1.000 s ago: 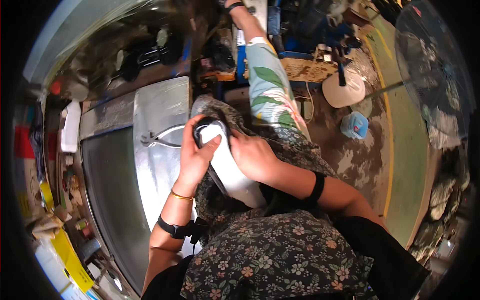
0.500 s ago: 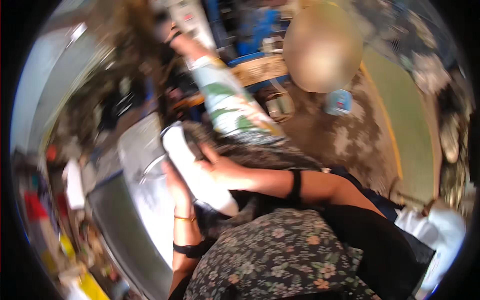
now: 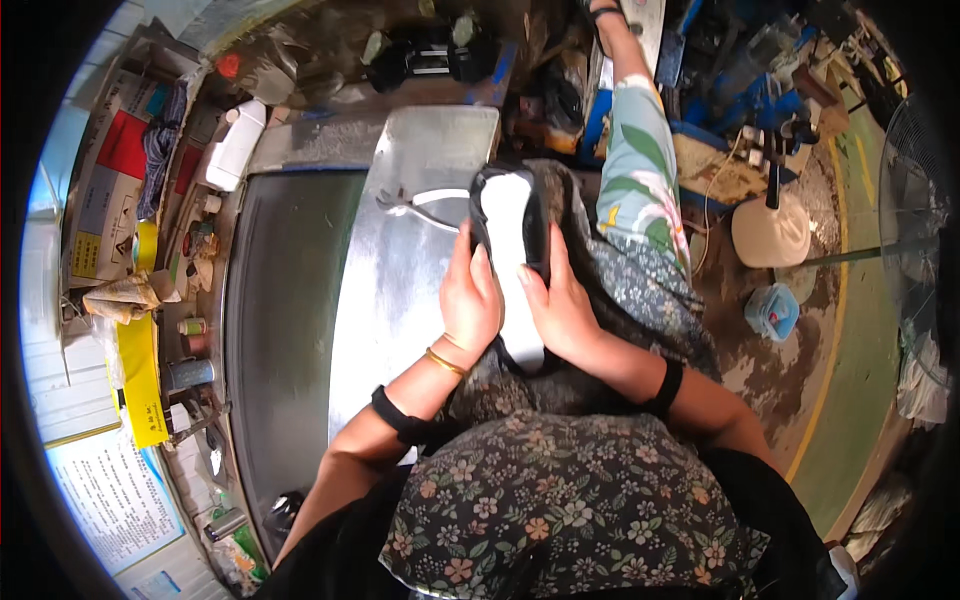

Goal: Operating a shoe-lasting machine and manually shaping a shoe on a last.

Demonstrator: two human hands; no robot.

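Observation:
Between my two hands is a black shoe (image 3: 512,260), its long white underside turned up toward me. Its dark edge wraps round the far end, and it rests over my lap. My left hand (image 3: 470,302) grips the shoe's left side, thumb along the edge. On the opposite side my right hand (image 3: 562,310) is closed round it, with the thumb on the white surface. Just left of the shoe's far end, pincers with pale curved handles (image 3: 432,208) lie on a shiny metal plate (image 3: 385,290).
A dark conveyor belt (image 3: 290,310) runs left of the plate. Beyond it, a shelf holds a white bottle (image 3: 236,145) and a yellow box (image 3: 141,380). On the floor at right stand a beige jug (image 3: 770,232) and a blue tub (image 3: 771,312), near a fan (image 3: 915,230).
My view has swung left and steadied, so the plate and belt show more fully. Both hands still hold the shoe, which now points nearly straight away from me.

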